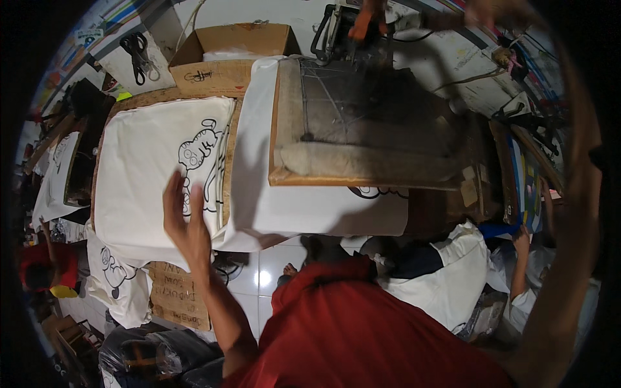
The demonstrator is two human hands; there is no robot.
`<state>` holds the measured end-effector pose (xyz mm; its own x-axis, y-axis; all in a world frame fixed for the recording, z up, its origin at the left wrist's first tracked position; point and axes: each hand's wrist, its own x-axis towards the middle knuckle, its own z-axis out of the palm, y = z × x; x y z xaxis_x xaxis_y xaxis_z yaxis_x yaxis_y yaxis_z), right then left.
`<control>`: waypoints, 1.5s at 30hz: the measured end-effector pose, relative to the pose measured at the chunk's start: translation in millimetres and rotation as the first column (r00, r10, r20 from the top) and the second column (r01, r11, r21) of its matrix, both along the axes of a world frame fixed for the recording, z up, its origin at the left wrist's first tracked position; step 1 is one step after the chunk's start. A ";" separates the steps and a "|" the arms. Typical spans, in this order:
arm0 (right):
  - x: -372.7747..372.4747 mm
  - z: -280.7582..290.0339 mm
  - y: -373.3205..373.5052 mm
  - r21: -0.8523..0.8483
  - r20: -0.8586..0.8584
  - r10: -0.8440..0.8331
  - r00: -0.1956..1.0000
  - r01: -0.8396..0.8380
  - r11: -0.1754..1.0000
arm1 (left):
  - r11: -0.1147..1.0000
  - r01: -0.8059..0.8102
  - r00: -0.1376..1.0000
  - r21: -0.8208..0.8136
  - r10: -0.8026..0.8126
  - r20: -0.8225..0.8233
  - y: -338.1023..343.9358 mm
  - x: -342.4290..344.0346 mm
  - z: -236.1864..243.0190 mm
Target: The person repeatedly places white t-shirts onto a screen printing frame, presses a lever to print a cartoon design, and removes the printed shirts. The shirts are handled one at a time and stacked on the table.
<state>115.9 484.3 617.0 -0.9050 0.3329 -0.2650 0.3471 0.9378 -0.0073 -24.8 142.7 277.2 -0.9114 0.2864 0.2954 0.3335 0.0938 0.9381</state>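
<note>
My left hand [189,216], fingers apart, is over the right part of a stack of white fabric [136,168] printed with a black cartoon animal. My right arm reaches up the right side; my right hand [485,14] is blurred at the top edge, its fingers unclear. Near it is an orange handle [359,24] on a metal mechanism. A blurred, wood-edged frame with a dark panel [369,110] hangs over another white cloth [304,216], part of whose black print shows below it.
A cardboard box [207,74] stands behind the fabric, beside black cables [134,55]. Printed white garments [113,278] hang at lower left by a cardboard sheet [178,297]. Other people work at the left [42,265] and right [521,252]. More boards [530,171] stand at the right.
</note>
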 end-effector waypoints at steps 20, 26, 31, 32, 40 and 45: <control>60.0 -283.0 -20.5 -0.662 -0.177 -0.018 0.984 -0.105 0.742 | 0.757 0.635 0.636 -0.158 -0.627 -0.450 201.5 103.8 26.5; 76.7 -292.5 -22.4 -0.734 -0.280 -0.138 0.950 -0.119 0.669 | 0.806 0.587 0.685 -0.073 -0.543 -0.485 196.7 106.0 21.6; 81.5 -296.2 -27.1 -0.768 -0.317 -0.176 0.932 -0.144 0.624 | 0.834 0.548 0.727 0.065 -0.436 -0.530 195.7 105.6 21.6; 80.6 -296.3 -29.1 -0.763 -0.319 -0.171 0.932 -0.145 0.630 | 0.833 0.547 0.738 0.086 -0.431 -0.519 195.6 105.7 21.2; 71.6 -290.8 -30.3 -0.374 -0.287 0.192 0.939 -0.294 0.879 | 0.787 0.565 0.741 0.247 -0.352 -0.572 201.5 102.8 7.6; 66.3 -290.0 -25.2 -0.414 -0.206 0.245 0.947 -0.311 0.856 | 0.779 0.570 0.722 0.260 -0.324 -0.611 202.9 100.3 4.7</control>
